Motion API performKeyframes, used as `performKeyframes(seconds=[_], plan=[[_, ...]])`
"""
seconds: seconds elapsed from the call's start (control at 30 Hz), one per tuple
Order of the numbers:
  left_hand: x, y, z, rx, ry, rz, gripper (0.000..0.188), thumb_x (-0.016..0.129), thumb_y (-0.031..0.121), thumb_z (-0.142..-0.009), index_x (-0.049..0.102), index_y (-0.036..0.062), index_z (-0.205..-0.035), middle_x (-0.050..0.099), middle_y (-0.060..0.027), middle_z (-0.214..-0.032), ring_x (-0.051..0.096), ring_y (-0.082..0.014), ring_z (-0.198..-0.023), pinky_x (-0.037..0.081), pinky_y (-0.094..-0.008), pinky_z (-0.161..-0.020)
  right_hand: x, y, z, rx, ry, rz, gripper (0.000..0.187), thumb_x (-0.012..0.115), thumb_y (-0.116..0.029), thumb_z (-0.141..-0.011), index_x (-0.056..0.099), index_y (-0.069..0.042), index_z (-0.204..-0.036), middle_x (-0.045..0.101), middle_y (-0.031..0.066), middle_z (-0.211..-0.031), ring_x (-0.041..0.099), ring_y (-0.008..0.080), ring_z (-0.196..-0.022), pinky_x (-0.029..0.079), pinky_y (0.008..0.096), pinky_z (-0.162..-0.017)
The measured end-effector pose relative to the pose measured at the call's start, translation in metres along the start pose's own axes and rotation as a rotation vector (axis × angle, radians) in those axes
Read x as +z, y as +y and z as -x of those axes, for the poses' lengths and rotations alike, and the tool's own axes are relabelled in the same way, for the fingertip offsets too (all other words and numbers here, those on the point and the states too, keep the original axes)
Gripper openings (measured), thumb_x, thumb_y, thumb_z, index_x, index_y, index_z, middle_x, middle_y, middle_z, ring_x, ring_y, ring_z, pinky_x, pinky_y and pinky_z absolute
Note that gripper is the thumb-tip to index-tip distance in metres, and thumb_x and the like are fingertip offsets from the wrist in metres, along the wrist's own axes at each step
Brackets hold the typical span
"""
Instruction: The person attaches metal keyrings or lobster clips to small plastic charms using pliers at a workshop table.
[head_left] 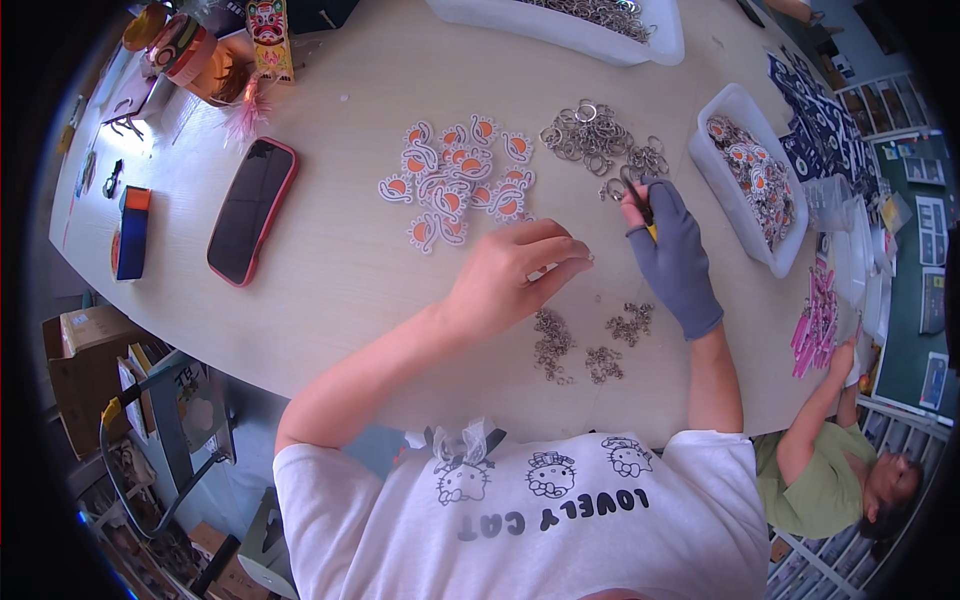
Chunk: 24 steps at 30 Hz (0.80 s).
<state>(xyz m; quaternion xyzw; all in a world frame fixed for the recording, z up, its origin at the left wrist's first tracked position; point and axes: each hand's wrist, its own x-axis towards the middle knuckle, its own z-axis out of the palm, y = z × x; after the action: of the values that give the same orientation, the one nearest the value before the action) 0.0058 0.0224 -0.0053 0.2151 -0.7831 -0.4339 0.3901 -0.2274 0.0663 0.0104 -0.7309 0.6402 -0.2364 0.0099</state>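
Note:
My left hand (520, 268) is bare and hovers over the middle of the table, thumb and fingers pinched together. A small pale bit shows at its fingertips, too little to name. My right hand (672, 245), in a grey glove with bare fingertips, grips small pliers (645, 212) with dark and yellow handles. The pliers are beside a pile of silver split rings (590, 138). Left of that pile lie flat printed charms (455, 180), white-edged with orange centres. Small metal rings or links (603, 364) form several little heaps nearer to me.
A white bin (748, 180) of charms with metal parts stands at right, another bin (560, 22) of rings at the far edge. A phone (252, 212) and a small box (132, 235) lie left. Pink strips (817, 322) lie near another person (830, 460) at right.

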Motion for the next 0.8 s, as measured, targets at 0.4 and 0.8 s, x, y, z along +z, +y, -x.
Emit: performKeyframes(seconds=[0.4,0.8], plan=[[0.004,-0.005,0.005,-0.064,0.012,-0.054,0.012,0.076,0.002,-0.087,0.074,0.0019,-0.099,0.069,-0.0063,-0.087,0.066,-0.0164,-0.071,0.055,-0.0293,-0.061,-0.044,-0.046,0.007,0.349,-0.303,-0.911,0.017,0.052,-0.019,-0.107,0.056,-0.003,-0.112,0.063,0.0030,-0.086,0.057,0.0087,-0.083,0.048,0.0290,-0.085],[0.002,-0.002,0.005,-0.116,0.015,-0.013,0.012,0.076,0.003,-0.088,0.073,0.0015,-0.100,0.069,-0.0072,-0.088,0.066,-0.0174,-0.071,0.056,-0.0295,-0.061,-0.046,-0.047,0.012,0.395,-0.313,-0.978,0.017,0.051,-0.017,-0.107,0.056,-0.002,-0.113,0.063,0.0040,-0.088,0.058,0.0103,-0.090,0.047,0.0291,-0.089]])
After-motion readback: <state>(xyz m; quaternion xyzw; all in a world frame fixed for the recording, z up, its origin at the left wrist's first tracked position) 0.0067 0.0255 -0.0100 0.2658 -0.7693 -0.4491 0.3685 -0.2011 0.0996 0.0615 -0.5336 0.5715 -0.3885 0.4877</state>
